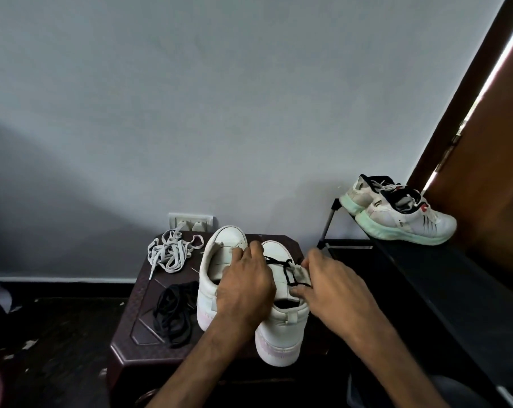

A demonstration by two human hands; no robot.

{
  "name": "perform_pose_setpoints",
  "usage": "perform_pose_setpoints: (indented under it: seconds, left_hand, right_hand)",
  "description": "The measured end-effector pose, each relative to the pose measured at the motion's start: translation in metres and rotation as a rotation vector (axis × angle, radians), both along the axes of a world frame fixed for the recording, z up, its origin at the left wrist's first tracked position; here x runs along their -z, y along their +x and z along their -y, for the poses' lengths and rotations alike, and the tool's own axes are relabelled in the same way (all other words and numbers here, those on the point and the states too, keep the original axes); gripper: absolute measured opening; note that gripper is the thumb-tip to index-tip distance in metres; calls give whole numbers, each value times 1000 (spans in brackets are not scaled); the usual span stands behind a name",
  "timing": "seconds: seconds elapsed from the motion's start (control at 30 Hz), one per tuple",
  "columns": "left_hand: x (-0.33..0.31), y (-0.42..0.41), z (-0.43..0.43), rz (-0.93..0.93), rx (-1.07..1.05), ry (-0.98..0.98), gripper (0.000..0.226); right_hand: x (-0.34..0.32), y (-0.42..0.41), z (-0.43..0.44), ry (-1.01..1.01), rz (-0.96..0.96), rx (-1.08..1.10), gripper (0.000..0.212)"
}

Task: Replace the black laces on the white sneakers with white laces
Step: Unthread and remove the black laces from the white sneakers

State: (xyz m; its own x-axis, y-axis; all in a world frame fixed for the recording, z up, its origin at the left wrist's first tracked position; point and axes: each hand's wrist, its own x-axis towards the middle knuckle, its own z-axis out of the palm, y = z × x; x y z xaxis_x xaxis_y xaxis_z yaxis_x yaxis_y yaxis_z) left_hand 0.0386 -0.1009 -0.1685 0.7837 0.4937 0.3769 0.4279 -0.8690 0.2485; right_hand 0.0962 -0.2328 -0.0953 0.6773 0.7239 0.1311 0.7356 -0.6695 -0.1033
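Two white shoes, the left sneaker (220, 254) and the right sneaker (281, 328), stand side by side on a dark stool (137, 319), heels toward the person, long axes and toes aimed at the wall. A black lace (287, 272) crosses the right one. The right hand (332, 284) pinches its eyelet flap; the left hand (245, 287) curls across both uppers, grip unclear. White laces (170, 254) and a loose black lace (173, 313) lie heaped alongside.
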Motion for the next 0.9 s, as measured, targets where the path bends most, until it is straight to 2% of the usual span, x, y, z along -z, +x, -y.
perform_pose_setpoints:
  seconds: [0.07,0.13,0.27,0.33,0.4,0.5,0.6,0.67,0.8,0.83,0.9]
  left_hand:
    - [-2,0,1,13,-14,-35,27]
    - [-5,0,3,15,-27,-74,27]
    - [-7,-3,5,14,-22,-88,31]
    - [-6,-3,4,8,-17,-92,33]
    - [-6,-3,4,11,-14,-97,32]
    - [-6,-2,3,19,-14,-108,29]
    - [-6,-3,4,16,-14,-126,27]
    - [-5,-4,4,-4,-6,-130,29]
    - [-9,-3,4,35,-21,-163,27]
    - [-9,-3,5,47,-26,-183,26]
    - [-9,-4,6,59,-32,-176,24]
  right_hand:
    - [3,-7,0,-11,164,49,28]
    - [-2,-9,2,-86,244,65,18]
    - [-38,2,1,-214,21,75,28]
    - [-63,18,0,-125,-81,85,25]
    - [-80,32,-6,-7,-97,75,17]
    - [-76,35,-29,151,-161,-7,13]
    - [-49,26,-50,78,-314,-126,7]
    - [-36,30,-53,-51,-293,-180,10]
    - [-27,73,-50,82,51,-85,11]
    - [-20,81,-50,41,13,-101,11]
    - [1,94,-51,-49,-204,-202,15]
